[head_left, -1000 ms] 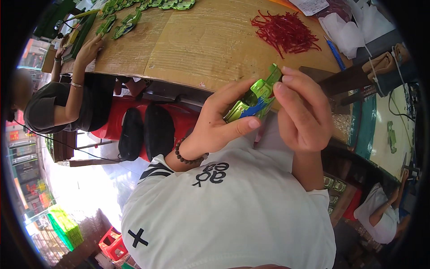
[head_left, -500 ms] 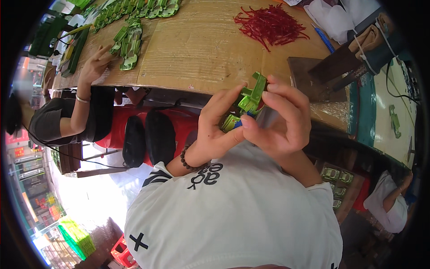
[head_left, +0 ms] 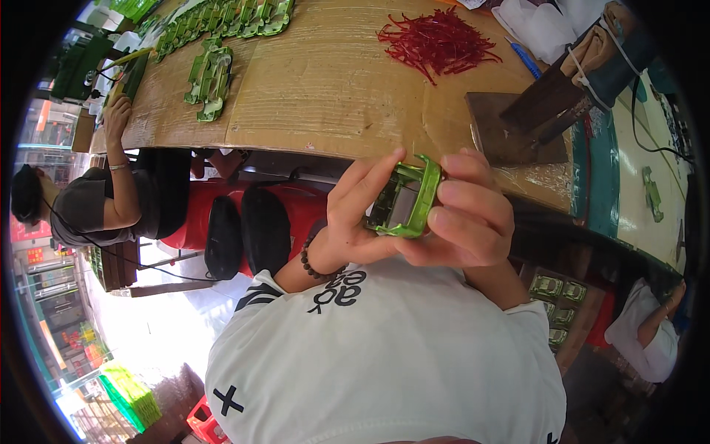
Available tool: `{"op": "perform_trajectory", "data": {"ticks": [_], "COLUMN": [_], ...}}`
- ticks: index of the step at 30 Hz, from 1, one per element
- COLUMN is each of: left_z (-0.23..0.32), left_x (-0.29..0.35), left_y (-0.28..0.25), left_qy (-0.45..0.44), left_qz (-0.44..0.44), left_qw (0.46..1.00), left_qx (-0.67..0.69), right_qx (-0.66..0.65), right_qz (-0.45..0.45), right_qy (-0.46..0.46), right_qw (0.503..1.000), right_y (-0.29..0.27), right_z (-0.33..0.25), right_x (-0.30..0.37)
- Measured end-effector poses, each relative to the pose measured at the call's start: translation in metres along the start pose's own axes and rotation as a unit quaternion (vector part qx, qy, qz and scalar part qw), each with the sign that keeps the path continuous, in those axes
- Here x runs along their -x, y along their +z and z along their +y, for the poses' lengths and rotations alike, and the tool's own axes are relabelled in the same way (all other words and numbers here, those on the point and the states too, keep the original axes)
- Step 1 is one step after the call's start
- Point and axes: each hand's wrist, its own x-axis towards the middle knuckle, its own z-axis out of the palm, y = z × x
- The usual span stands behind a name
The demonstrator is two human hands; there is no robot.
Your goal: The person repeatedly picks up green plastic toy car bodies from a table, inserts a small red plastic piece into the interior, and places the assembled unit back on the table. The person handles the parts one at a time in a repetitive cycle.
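Between my hands, just off the table's near edge, is a green toy car body shell [head_left: 425, 203] with a grey and dark inner part showing. My left hand [head_left: 356, 214] grips its left side, thumb below and fingers above. On the right side, my right hand [head_left: 473, 214] has its fingers bent round the green rim. Both hands are closed on the same shell, and the fingers hide parts of its ends.
The cardboard-covered table [head_left: 310, 81] bears a pile of thin red strips [head_left: 438, 46], a blue pen-like tool [head_left: 525, 59], green car shells [head_left: 209, 79] and a dark metal stand [head_left: 510, 129]. A co-worker's hand [head_left: 117, 117] rests at the left. Lower right, a tray holds several green shells [head_left: 563, 317].
The shell has been turned in my hands, so its grey and dark inside now shows and the blue part does not. The co-worker's hand has drawn back left from the green shells.
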Motion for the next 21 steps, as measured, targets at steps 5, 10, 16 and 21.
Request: {"op": "perform_trajectory", "data": {"ticks": [5,10,16,21], "left_z": [0.003,0.003,0.021,0.039], "left_x": [-0.003,0.002,-0.003,-0.022], "left_y": [-0.001,-0.002,0.002,-0.002], "left_qy": [0.006,-0.005,-0.115,-0.167], "left_qz": [-0.016,0.008,-0.019,-0.231], "left_qw": [1.0,1.0,0.992,0.957], "left_qx": [0.018,-0.009,-0.042,-0.05], "right_qx": [0.057,0.06,-0.049,-0.243], "right_qz": [-0.041,-0.058,0.047,0.193], "right_qy": [-0.004,-0.002,0.115,0.325], "right_qw": [0.998,0.996,0.991,0.893], "right_y": [-0.006,-0.006,0.01,0.006], "right_z": [-0.013,-0.013,-0.009,-0.021], "right_x": [0.002,0.004,0.021,0.045]}}
